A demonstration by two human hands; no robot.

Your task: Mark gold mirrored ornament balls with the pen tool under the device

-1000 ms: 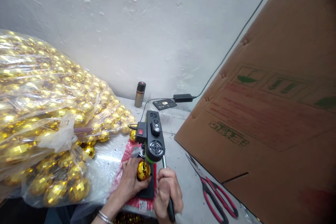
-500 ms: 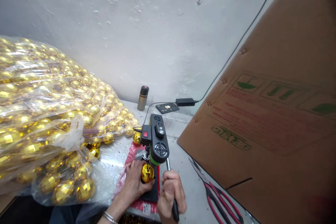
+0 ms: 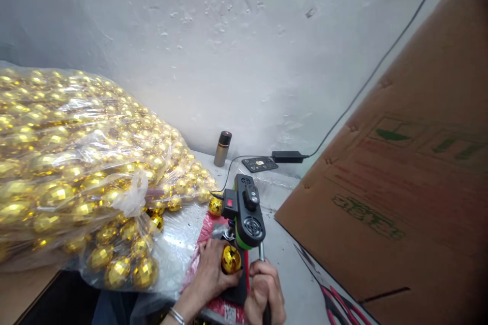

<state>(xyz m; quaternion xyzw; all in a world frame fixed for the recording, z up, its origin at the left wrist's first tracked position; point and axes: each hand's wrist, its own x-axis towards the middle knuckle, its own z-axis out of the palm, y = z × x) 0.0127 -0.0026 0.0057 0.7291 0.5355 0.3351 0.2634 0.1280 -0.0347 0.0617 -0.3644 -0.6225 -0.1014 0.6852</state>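
Observation:
My left hand [image 3: 210, 270] grips a shiny gold faceted ball [image 3: 231, 259], thumb and fingers curved around its side. The ball sits just below the front end of a small black and green bench press machine [image 3: 249, 213], which has a red switch on its side. My right hand [image 3: 265, 292] is wrapped round the machine's lever handle [image 3: 261, 251], a metal rod with a black grip. Under the machine lies a red plastic sheet [image 3: 208, 226], and one more gold ball [image 3: 215, 206] rests behind it.
A large clear bag of gold balls [image 3: 95, 147] fills the left side. On the right stands a big cardboard box [image 3: 400, 188], with red-handled scissors [image 3: 339, 304] beside it. Near the wall are a small bottle [image 3: 222, 149], a black phone-like slab [image 3: 260, 164] and a power adapter [image 3: 287, 156].
The view has shifted, so everything appears farther right and slightly lower. Both hands keep their holds on the ball and the lever handle.

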